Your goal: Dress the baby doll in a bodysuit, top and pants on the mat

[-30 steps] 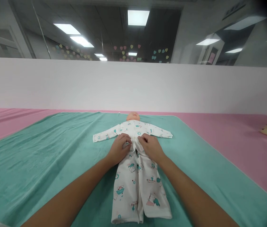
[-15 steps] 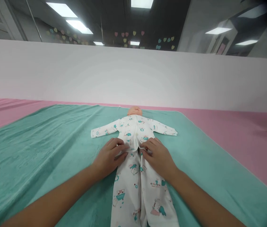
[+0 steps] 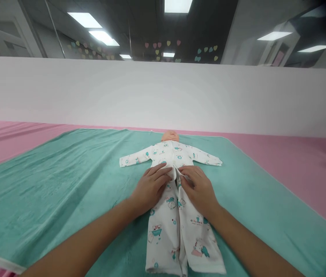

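Observation:
A doll lies on its back, its head point(image 3: 170, 135) at the far end. It wears a white baby outfit point(image 3: 163, 227) printed with teal and red pictures; the sleeves are spread to both sides and the legs point toward me. My left hand point(image 3: 152, 184) rests on the outfit's waist, left of the front opening, fingers stretched flat over the cloth. Just right of the opening, my right hand point(image 3: 199, 188) pinches the cloth edge between thumb and fingers, lifting it a little. A narrow dark gap shows below, between the two sides.
The doll lies on a teal blanket point(image 3: 93, 173) with a pale border, spread over a pink sheet point(image 3: 284, 161). A white wall point(image 3: 151, 94) runs along the back, with a dark glass panel point(image 3: 203, 30) bearing heart stickers above it.
My left hand has moved from curled at the hem to lying flat on the cloth. My right hand has raised the edge slightly. The view has shifted, showing both trouser cuffs.

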The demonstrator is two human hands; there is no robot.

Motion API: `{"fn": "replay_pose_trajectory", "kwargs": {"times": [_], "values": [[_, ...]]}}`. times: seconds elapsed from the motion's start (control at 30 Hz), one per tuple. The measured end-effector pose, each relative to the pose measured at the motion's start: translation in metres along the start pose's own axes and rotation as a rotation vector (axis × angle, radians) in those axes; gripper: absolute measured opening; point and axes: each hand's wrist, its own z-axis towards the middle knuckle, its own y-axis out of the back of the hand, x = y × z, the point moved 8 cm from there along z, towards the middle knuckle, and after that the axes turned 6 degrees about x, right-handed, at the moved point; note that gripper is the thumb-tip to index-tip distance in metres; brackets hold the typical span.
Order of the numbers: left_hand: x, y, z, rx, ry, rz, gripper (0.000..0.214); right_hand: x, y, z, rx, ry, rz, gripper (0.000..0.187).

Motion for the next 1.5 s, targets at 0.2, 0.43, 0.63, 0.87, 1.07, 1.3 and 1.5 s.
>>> {"fn": "replay_pose_trajectory", "kwargs": {"times": [0.2, 0.43, 0.63, 0.87, 1.07, 1.3, 1.5], "values": [[0.004, -0.008, -0.002, 0.002, 0.011, -0.020, 0.028, -0.001, -0.010, 0.000, 0.117, 0.015, -0.001, 0.020], [0.001, -0.012, -0.001, 0.054, -0.044, -0.036, 0.030, 0.002, -0.010, 0.000, 0.131, 0.067, -0.031, 0.018], [-0.005, -0.009, -0.003, 0.052, 0.005, -0.165, 0.027, -0.005, -0.017, -0.001, 0.258, 0.011, -0.051, 0.022], [-0.014, -0.006, -0.003, 0.071, -0.008, -0.224, 0.022, -0.001, -0.022, 0.000, 0.386, 0.055, -0.117, 0.023], [-0.012, 0.001, -0.010, 0.025, -0.072, -0.237, 0.022, 0.007, -0.020, -0.002, 0.458, 0.085, -0.092, 0.020], [0.022, 0.010, -0.019, 0.125, 0.107, -0.238, 0.019, 0.006, 0.004, -0.006, 0.300, 0.086, -0.030, 0.017], [0.043, -0.006, -0.027, 0.321, 0.327, -0.159, 0.015, -0.030, 0.023, -0.015, 0.282, -0.118, -0.015, 0.017]]}}
